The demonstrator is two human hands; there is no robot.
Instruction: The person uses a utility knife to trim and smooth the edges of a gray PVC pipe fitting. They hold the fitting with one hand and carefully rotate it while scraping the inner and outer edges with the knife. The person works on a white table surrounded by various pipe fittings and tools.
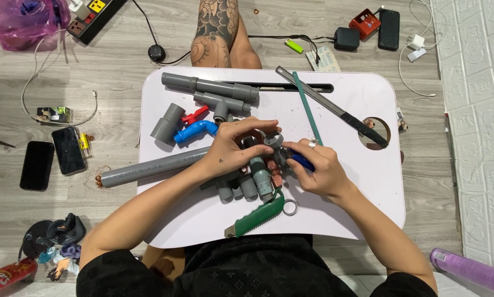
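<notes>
Over the white tray (368, 181), left hand (233, 151) pinches a grey fitting (272, 138); right hand (318, 170) grips blue-handled pliers (302, 161).

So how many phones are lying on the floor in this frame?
3. Two dark phones lie side by side on the floor left of the table; a third phone lies at the top right beside a red box. More may be hidden.

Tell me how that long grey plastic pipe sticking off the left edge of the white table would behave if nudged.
The long grey plastic pipe is round, so it would probably roll. It looks stiff, likely light. One end overhangs the white table edge, so it might tip off, though the left hand lies across its other end.
</notes>
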